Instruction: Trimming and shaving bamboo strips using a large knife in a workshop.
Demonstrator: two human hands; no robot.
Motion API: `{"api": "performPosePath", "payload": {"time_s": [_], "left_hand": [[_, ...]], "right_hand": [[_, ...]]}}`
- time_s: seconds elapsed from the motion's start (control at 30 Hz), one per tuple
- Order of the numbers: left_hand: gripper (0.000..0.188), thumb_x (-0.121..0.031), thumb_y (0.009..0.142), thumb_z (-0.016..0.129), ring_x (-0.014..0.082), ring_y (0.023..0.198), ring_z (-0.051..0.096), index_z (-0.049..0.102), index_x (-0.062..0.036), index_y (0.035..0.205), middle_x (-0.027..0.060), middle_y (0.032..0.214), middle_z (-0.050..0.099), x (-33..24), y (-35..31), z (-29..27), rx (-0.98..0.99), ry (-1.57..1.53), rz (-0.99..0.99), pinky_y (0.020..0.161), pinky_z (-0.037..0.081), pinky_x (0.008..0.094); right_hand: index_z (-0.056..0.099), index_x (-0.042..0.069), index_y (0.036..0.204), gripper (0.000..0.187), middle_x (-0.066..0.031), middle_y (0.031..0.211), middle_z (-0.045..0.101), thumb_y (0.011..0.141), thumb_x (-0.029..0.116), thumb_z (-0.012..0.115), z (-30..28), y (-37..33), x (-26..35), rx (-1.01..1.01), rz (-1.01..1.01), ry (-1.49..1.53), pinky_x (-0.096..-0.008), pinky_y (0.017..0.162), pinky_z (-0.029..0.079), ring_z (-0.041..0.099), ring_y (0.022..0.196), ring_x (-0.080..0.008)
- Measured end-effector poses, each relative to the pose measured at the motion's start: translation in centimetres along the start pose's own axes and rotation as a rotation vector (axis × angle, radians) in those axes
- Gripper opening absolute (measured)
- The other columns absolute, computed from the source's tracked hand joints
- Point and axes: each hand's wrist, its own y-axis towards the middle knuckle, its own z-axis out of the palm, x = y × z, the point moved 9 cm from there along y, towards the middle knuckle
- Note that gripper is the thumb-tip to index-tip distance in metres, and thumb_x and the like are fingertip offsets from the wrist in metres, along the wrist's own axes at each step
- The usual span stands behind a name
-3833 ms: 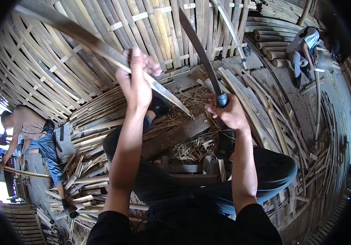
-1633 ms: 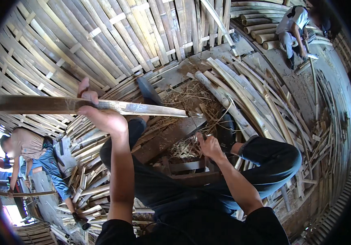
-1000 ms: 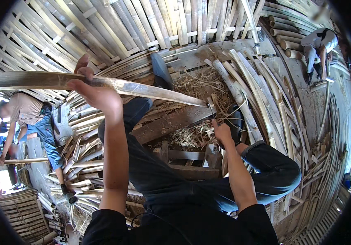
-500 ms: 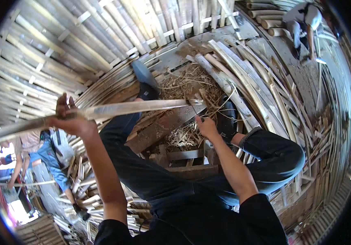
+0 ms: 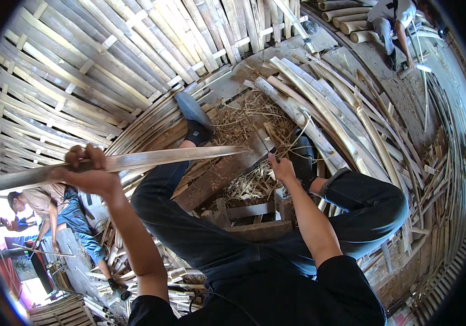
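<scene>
My left hand (image 5: 87,173) is closed round a long split bamboo strip (image 5: 173,157), palm under it and fingers curled over its top edge. The strip runs out past the hand at the left. Its pale tapered end rests on or just above a slanting wooden block (image 5: 205,183) between my legs. My right hand (image 5: 283,169) grips a knife by its handle, which is mostly hidden in the fist. The thin dark knife blade (image 5: 264,142) points up and away, a little to the right of the strip's end and apart from it.
Curly bamboo shavings (image 5: 254,111) lie beyond the block. Split bamboo lengths (image 5: 330,108) are heaped at the right, and a slatted bamboo wall (image 5: 135,49) rises ahead. One person (image 5: 395,27) crouches at the far right; another person (image 5: 62,212) bends over at the left.
The bamboo strip has shifted left and slightly down, so its end has come away from the knife. My left fingers have curled over it. The right hand has moved slightly right.
</scene>
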Motion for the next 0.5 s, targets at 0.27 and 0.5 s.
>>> {"api": "performPosePath", "payload": {"time_s": [0.27, 0.5], "left_hand": [[0.055, -0.065, 0.091, 0.051, 0.0083, 0.043, 0.022, 0.032, -0.0185, 0.07, -0.0027, 0.054, 0.025, 0.9, -0.4, 2.4, 0.366, -0.24, -0.074, 0.039, 0.017, 0.0233], [0.051, -0.058, 0.09, 0.058, 0.0081, 0.045, 0.027, 0.034, -0.0174, 0.073, -0.0018, 0.056, 0.028, 1.7, 0.2, 0.8, 0.612, -0.433, -0.172, 0.039, 0.022, 0.0213]], "right_hand": [[0.065, -0.011, 0.088, 0.09, -0.0272, 0.079, 0.065, 0.088, 0.077, 0.043, -1.9, -4.9, 11.2, 0.178, -0.277, 0.192, -0.0459, 0.08, 0.049, 0.064, 0.083, -0.0396], [0.068, -0.012, 0.091, 0.091, -0.0356, 0.092, 0.065, 0.087, 0.076, 0.045, 2.0, -1.7, 4.1, 0.243, -0.183, -0.013, -0.0475, 0.088, 0.048, 0.065, 0.097, -0.0451]]}}
